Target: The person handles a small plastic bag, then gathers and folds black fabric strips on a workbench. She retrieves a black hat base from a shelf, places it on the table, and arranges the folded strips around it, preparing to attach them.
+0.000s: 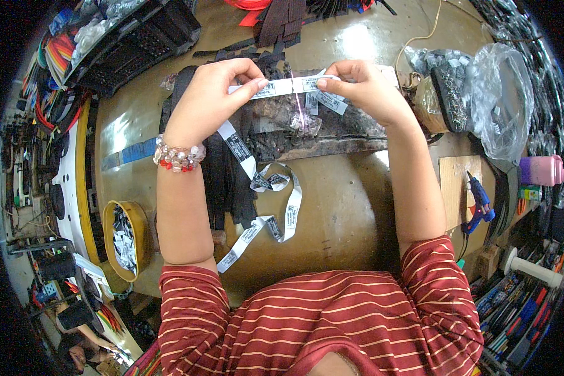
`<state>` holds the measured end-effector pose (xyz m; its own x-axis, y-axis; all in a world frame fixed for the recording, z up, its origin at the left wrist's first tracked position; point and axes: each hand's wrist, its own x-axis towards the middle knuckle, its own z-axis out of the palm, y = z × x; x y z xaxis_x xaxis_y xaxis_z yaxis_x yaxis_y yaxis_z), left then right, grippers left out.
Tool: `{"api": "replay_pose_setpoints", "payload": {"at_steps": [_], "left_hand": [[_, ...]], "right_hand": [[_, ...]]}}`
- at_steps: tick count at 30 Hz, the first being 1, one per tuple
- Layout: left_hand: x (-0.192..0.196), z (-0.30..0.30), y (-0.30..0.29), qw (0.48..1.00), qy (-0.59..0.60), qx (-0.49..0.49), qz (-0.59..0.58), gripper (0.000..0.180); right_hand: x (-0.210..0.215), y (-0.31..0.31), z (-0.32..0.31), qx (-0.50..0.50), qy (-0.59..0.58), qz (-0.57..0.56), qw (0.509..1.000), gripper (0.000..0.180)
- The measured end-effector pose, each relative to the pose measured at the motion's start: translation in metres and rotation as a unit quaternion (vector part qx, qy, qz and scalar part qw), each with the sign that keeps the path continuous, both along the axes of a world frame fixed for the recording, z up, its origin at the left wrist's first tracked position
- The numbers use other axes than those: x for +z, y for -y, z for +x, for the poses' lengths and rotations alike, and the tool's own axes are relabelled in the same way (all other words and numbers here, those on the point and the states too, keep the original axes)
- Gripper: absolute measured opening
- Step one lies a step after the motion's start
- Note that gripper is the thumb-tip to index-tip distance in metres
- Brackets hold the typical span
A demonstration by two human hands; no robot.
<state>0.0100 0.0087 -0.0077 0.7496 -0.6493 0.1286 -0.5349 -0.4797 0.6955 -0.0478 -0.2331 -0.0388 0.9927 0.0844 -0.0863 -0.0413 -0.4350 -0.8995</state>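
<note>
Left hand (216, 94): we pinch the label ribbon (282, 88) at nine o'clock.
Right hand (363, 88): pinching at three.
Ribbon: light, floppy; grip beside the cut.

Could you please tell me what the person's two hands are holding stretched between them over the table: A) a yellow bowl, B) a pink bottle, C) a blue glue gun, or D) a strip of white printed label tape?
D: the left hand and right hand each pinch the white label tape, whose tail hangs in loops toward the person; the glue gun lies untouched at the right.

Cluttered olive worktable (351, 207) — glare patches, crowded shelves (526, 313) alongside
</note>
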Motion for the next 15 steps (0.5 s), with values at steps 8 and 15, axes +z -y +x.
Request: {"api": "replay_pose_setpoints", "payload": {"at_steps": [8, 15], "left_hand": [[0.002, -0.001, 0.0, 0.993, -0.058, -0.002, -0.104, 0.016], [-0.007, -0.006, 0.012, 0.997, -0.039, 0.011, -0.065, 0.019]], "right_hand": [[0.006, -0.014, -0.01, -0.104, 0.144, -0.15, 0.973, 0.029], [-0.003, -0.034, -0.007, -0.038, -0.005, 0.226, 0.973, 0.02]]}}
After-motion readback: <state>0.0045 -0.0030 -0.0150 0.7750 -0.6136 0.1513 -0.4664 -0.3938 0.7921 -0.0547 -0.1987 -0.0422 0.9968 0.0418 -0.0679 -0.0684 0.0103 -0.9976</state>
